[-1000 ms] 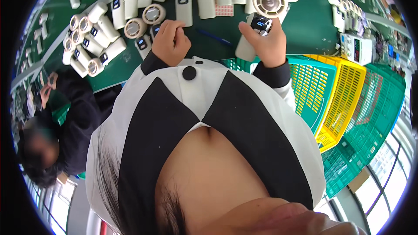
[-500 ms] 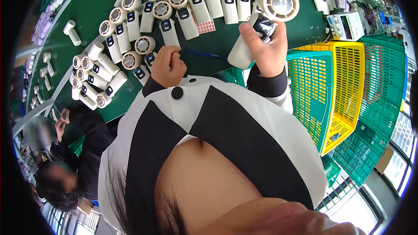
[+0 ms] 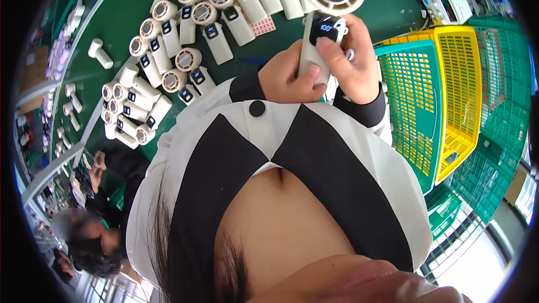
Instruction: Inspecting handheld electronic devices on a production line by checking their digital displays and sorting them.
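Note:
Both of my hands hold one cream-white handheld fan [image 3: 310, 50] in front of my chest, its round grilled head pointing away from me. My left hand [image 3: 289, 76] is wrapped round the lower handle. My right hand [image 3: 351, 59] grips the upper handle from the right, its thumb resting on the front just under a dark panel with a lit blue display. Beyond the fan stand rows of similar handheld fans [image 3: 215, 44], many with small lit displays. A red-and-white sheet [image 3: 261, 26] lies partly under them.
A heap of fans [image 3: 135, 104] lies to the left on the green table [image 3: 247, 50]. A blue pen [image 3: 254, 60] is just beyond my left hand. Green [image 3: 412, 112] and yellow baskets [image 3: 457, 90] stand at the right, near a bench instrument [image 3: 446, 4]. A co-worker [image 3: 92, 241] sits at lower left.
My left hand has come right from the table and closed on the fan's handle. The fan has turned, and its display now faces me, lit. My right thumb has moved onto its front.

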{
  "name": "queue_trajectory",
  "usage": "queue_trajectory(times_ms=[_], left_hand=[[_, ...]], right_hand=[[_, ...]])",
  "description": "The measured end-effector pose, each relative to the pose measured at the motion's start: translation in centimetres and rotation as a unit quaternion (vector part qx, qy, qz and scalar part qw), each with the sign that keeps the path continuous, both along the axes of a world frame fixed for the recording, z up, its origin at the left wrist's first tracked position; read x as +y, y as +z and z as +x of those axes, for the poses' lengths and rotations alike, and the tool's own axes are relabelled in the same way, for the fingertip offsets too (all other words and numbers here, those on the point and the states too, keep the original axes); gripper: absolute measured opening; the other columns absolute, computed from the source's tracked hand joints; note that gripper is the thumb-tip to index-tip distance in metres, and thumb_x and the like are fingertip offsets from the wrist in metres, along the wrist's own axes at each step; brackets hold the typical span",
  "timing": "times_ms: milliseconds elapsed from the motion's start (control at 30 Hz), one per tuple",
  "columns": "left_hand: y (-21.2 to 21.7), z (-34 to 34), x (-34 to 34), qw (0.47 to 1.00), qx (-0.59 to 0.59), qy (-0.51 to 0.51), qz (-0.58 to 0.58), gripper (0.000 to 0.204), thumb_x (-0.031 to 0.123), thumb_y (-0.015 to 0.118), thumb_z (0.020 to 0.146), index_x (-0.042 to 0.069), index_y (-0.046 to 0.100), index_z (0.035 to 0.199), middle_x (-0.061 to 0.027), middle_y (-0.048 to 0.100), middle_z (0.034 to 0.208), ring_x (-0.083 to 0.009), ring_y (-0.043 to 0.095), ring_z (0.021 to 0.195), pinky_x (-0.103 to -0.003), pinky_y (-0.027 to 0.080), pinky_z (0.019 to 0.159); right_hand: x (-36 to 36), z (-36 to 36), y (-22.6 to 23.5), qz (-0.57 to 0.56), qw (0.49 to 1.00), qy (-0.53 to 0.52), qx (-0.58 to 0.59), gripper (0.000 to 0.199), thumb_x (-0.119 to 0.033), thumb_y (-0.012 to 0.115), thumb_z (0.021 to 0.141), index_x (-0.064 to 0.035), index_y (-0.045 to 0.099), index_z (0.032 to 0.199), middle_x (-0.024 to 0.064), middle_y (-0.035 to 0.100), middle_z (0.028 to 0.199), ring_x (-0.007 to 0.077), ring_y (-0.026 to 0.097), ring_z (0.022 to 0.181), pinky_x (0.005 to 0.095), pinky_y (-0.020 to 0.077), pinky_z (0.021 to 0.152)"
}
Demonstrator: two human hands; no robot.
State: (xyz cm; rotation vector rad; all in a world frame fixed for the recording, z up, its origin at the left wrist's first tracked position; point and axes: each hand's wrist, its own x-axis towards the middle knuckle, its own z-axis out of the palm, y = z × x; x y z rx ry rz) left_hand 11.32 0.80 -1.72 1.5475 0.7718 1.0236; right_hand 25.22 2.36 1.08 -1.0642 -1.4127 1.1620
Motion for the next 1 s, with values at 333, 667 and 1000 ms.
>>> queue_trajectory(times_ms=[333, 667, 1000], left_hand=[[-0.9, 3.0, 1.1, 0.991, 0.064, -0.12, -0.012, 0.029, 0.011, 0.054, 0.07, -0.001, 0.044, 0.095, -0.0099, 0.055, 0.07, -0.0155, 0.05, 0.056, -0.027, 0.04, 0.049], [-3.3, 9.1, 2.8, 0.983, -0.138, -0.102, -0.058, 0.036, 0.008, 0.058, 0.068, -0.001, 0.046, 0.101, -0.0209, 0.054, 0.084, -0.0208, 0.052, 0.064, -0.028, 0.042, 0.05], [-5.4, 14.5, 1.5, 0.924, 0.276, -0.256, 0.062, 0.02, 0.004, 0.054, 0.071, -0.001, 0.051, 0.09, -0.0122, 0.055, 0.069, -0.0239, 0.045, 0.048, -0.032, 0.037, 0.044]], right_hand=[[-2.4, 3.8, -1.4, -0.025, 0.988, -0.094, 0.12, 0.037, -0.002, 0.055, 0.072, 0.0016, 0.045, 0.107, 0.0091, 0.053, 0.086, 0.0115, 0.047, 0.07, 0.0196, 0.0394, 0.064], [-4.0, 7.0, -3.0, -0.067, 0.899, -0.172, 0.397, 0.032, -0.012, 0.053, 0.076, 0.0005, 0.047, 0.105, 0.0106, 0.055, 0.086, 0.0156, 0.05, 0.07, 0.0232, 0.0417, 0.064], [-9.9, 16.5, -9.9, -0.127, 0.715, -0.19, 0.661, 0.036, -0.028, 0.048, 0.082, -0.001, 0.048, 0.106, 0.0145, 0.054, 0.09, 0.0255, 0.053, 0.077, 0.0347, 0.0423, 0.073]])
